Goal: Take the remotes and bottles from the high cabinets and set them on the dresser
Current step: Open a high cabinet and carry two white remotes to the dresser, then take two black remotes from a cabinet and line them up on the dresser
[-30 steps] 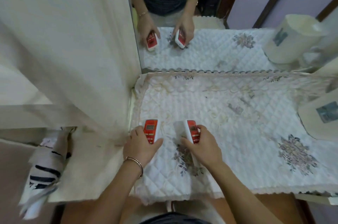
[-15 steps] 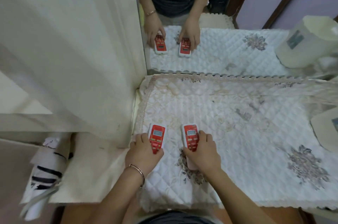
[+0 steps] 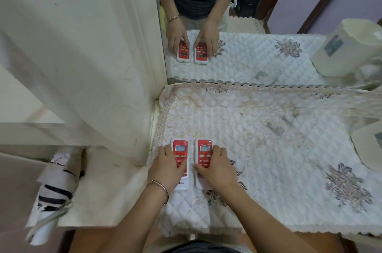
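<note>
While left hand [image 3: 165, 170] grips left remote [image 3: 180, 148], right hand [image 3: 218, 171] grips right remote [image 3: 204, 148], lower centre: red faces, white cases; lower buttons hidden.

I count two red-and-white remotes: the left remote [image 3: 180, 155] and the right remote [image 3: 204, 152]. Two hands of mine: my left hand [image 3: 166, 171] and my right hand [image 3: 218, 170]. One bangle [image 3: 161, 187], one quilted cover [image 3: 268, 139], one mirror [image 3: 279, 0], one white tub [image 3: 370, 149].

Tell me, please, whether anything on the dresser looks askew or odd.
Nothing stands out: the left remote and right remote lie flat and parallel on the quilted cover, held by the left hand and right hand.
</note>
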The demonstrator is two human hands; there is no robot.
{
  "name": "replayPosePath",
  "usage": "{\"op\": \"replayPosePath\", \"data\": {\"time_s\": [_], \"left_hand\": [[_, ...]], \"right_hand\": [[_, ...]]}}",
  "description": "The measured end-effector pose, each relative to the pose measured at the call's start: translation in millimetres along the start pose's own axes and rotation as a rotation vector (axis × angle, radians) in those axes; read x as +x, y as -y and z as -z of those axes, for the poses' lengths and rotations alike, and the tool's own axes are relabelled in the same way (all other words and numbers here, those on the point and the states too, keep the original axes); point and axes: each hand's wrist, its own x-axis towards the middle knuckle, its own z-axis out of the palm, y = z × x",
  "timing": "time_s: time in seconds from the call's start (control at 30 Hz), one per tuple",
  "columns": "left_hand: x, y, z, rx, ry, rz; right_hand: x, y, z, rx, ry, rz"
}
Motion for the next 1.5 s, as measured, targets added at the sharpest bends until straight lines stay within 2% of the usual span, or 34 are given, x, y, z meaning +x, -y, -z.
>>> {"op": "replayPosePath", "data": {"time_s": [0.23,0.43,0.57,0.63,0.7,0.83,1.0,1.1,1.2,1.33,1.5], "left_hand": [[-1.1,9.2,-1.0,-0.04,0.027,-0.033],[-8.1,19.3,7.1,0.003,0.024,-0.083],[-17.1,25.5,14.9,0.038,-0.034,-0.135],[-23.3,22.3,18.0,0.026,-0.018,-0.194],[-31.6,11.5,14.8,-0.013,0.081,-0.339],[-66.8,-29.7,-14.5,0.001,0.418,-0.619],[-130.7,-77.4,-87.8,0.054,0.726,-0.68],[-167.9,-88.4,-141.7,0.19,0.812,-0.709],[-200.3,-90.4,-190.5,0.324,0.874,-0.633],[-242.7,-96.1,-239.5,0.458,0.924,-0.545],[-295.4,-121.8,-280.3,0.613,0.949,-0.58]], "right_hand": [[-9.2,-1.5,-2.1,-0.015,-0.053,-0.004],[-29.8,-21.6,2.6,0.177,-0.131,-0.077],[-59.9,-55.0,8.7,0.308,-0.2,-0.056],[-79.5,-78.3,9.6,0.354,-0.232,-0.104],[-103.4,-103.1,9.4,0.387,-0.255,-0.192],[-164.5,-154.6,1.0,0.501,-0.351,-0.357],[-257.8,-230.3,-33.1,0.683,-0.354,-0.622],[-326.6,-273.1,-64.2,0.845,-0.328,-0.765],[-403.2,-309.7,-97.6,1.006,-0.313,-0.924],[-496.0,-343.6,-152.5,1.244,-0.451,-1.2],[-570.7,-351.4,-205.9,1.613,-0.624,-1.473]]}}
